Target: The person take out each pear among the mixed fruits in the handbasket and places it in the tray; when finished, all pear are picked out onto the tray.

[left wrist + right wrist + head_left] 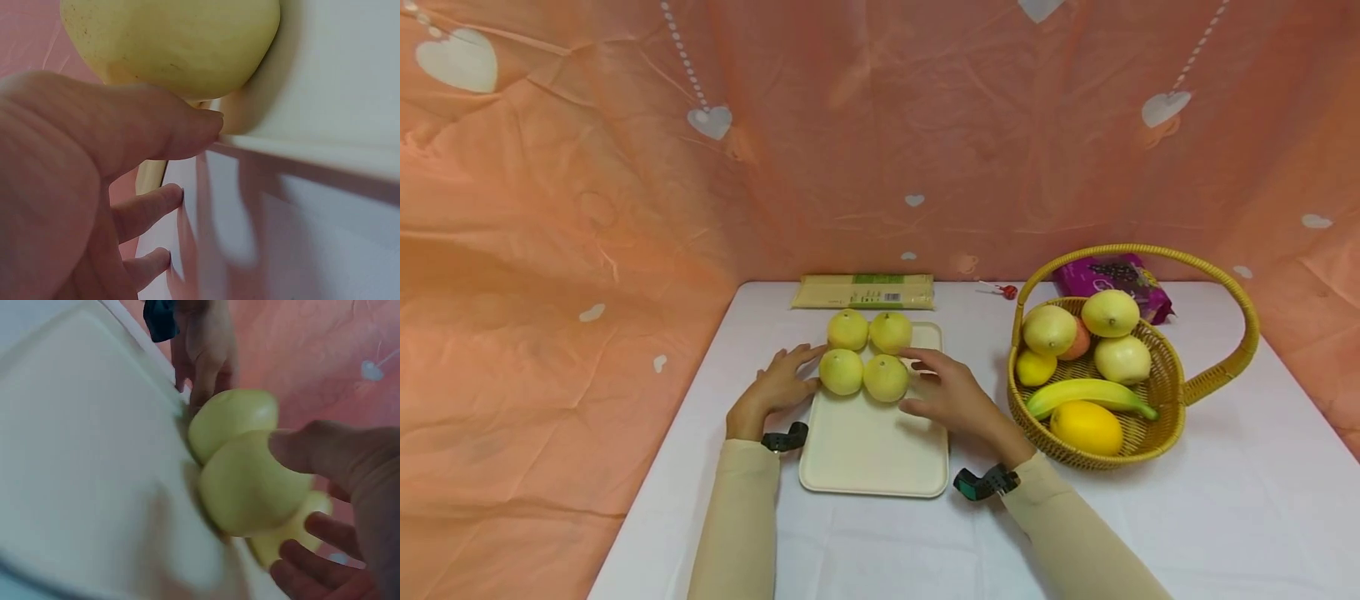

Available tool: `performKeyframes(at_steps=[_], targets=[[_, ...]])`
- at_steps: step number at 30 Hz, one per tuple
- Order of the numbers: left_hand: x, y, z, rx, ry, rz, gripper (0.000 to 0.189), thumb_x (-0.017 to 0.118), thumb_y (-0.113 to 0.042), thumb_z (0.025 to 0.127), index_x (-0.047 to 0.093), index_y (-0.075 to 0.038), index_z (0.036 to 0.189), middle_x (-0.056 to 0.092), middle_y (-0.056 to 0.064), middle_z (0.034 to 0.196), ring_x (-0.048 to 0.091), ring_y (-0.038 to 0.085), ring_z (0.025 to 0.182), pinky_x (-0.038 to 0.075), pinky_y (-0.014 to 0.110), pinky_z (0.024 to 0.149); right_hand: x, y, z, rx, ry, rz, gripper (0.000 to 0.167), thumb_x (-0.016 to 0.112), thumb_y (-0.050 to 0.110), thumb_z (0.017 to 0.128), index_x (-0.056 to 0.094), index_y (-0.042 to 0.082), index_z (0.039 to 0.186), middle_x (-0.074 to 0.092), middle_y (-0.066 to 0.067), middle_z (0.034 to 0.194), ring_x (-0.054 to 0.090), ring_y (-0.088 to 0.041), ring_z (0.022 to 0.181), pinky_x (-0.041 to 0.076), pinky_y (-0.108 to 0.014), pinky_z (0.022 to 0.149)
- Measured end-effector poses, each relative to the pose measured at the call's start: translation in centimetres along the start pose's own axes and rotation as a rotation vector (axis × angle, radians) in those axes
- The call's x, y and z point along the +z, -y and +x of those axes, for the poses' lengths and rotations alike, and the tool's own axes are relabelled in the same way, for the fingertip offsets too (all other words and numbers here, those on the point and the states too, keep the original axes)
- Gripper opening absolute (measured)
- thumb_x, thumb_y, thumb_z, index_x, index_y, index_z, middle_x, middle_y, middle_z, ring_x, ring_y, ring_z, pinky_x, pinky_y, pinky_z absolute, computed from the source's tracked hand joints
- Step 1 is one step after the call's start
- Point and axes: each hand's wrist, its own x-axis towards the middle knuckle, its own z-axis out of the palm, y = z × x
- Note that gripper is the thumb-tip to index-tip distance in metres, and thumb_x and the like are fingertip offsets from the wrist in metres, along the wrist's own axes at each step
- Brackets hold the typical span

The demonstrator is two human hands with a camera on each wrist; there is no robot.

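Observation:
Several round, pale yellow-green fruits sit close together at the far end of a cream rectangular tray [872, 454]. My left hand [777, 390] is at the tray's left side, beside the near-left fruit [841, 372]. In the left wrist view its thumb [181, 128] lies at the tray rim just under a fruit [175, 47], the other fingers spread outside the rim. My right hand [951, 396] is beside the near-right fruit [886, 378], thumb and fingers apart. In the right wrist view the thumb overlaps that fruit [253, 487]; contact is unclear.
A wicker basket [1172, 437] with a tall handle stands to the right, holding a banana [1090, 393], a yellow oval fruit [1086, 427] and other fruits. Behind are a flat beige package [865, 292], a red lollipop [1008, 292] and a purple bag [1105, 275].

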Motion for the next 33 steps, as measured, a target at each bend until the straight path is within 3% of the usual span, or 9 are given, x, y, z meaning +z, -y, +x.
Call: performKeyframes(at_steps=[6, 8, 14, 19, 24, 29, 33], targets=[[-0.1, 0.0, 0.2, -0.006, 0.008, 0.001, 0.069, 0.06, -0.022, 0.105, 0.041, -0.023, 0.171, 0.024, 0.021, 0.181, 0.003, 0.054, 0.168, 0.001, 0.087, 0.124, -3.4, 1.9, -3.8, -0.04, 0.069, 0.042, 0.072, 0.09, 0.014, 0.092, 0.058, 0.01, 0.157, 0.06, -0.017, 0.158, 0.063, -0.045, 0.14, 0.052, -0.051, 0.119], [-0.1, 0.0, 0.2, -0.01, 0.01, 0.001, 0.069, 0.06, -0.023, 0.105, 0.041, -0.023, 0.171, 0.023, 0.021, 0.181, 0.003, 0.054, 0.169, 0.0, 0.087, 0.124, -4.9, 2.5, -5.3, -0.038, 0.079, 0.068, 0.071, 0.089, 0.013, 0.092, 0.058, 0.013, 0.156, 0.06, -0.013, 0.159, 0.062, -0.044, 0.141, 0.051, -0.046, 0.12], [0.1, 0.1, 0.1, -0.004, 0.007, 0.0, 0.069, 0.061, -0.023, 0.104, 0.043, -0.023, 0.17, 0.025, 0.021, 0.181, 0.005, 0.055, 0.168, 0.002, 0.088, 0.123, -9.7, 2.8, -9.7, -0.048, 0.058, 0.116, 0.068, 0.085, 0.004, 0.094, 0.059, 0.012, 0.156, 0.063, -0.005, 0.157, 0.065, -0.014, 0.14, 0.052, -0.025, 0.115], [0.1, 0.1, 0.1, -0.006, 0.002, -0.003, 0.068, 0.06, -0.023, 0.104, 0.043, -0.023, 0.17, 0.026, 0.021, 0.18, 0.004, 0.055, 0.168, 0.002, 0.088, 0.123, -13.6, 2.3, -12.4, -0.091, -0.025, 0.069, 0.067, 0.082, -0.011, 0.09, 0.059, 0.0, 0.152, 0.066, -0.001, 0.153, 0.066, -0.004, 0.136, 0.053, -0.018, 0.11], [0.1, 0.1, 0.0, 0.001, 0.004, 0.007, 0.068, 0.059, -0.024, 0.105, 0.043, -0.023, 0.17, 0.026, 0.022, 0.18, 0.004, 0.056, 0.168, 0.002, 0.09, 0.122, -16.8, 2.1, -14.2, -0.058, -0.147, -0.023, 0.066, 0.079, -0.018, 0.088, 0.06, -0.003, 0.15, 0.068, 0.007, 0.148, 0.067, 0.0, 0.133, 0.053, -0.013, 0.105], [0.1, 0.0, -0.1, -0.002, 0.002, 0.003, 0.067, 0.059, -0.024, 0.105, 0.042, -0.023, 0.171, 0.025, 0.021, 0.181, 0.003, 0.055, 0.168, 0.001, 0.089, 0.122, -19.1, 1.9, -14.7, -0.011, -0.255, -0.095, 0.065, 0.079, -0.018, 0.088, 0.063, -0.001, 0.149, 0.071, 0.006, 0.144, 0.068, 0.005, 0.127, 0.051, -0.008, 0.102], [0.1, 0.1, 0.0, -0.006, 0.005, 0.001, 0.068, 0.059, -0.023, 0.105, 0.042, -0.023, 0.171, 0.024, 0.021, 0.181, 0.003, 0.055, 0.168, 0.001, 0.089, 0.122, -20.1, 1.5, -14.2, 0.013, -0.299, -0.135, 0.063, 0.082, -0.014, 0.089, 0.066, 0.001, 0.148, 0.072, 0.013, 0.141, 0.068, 0.01, 0.124, 0.051, -0.006, 0.099]])
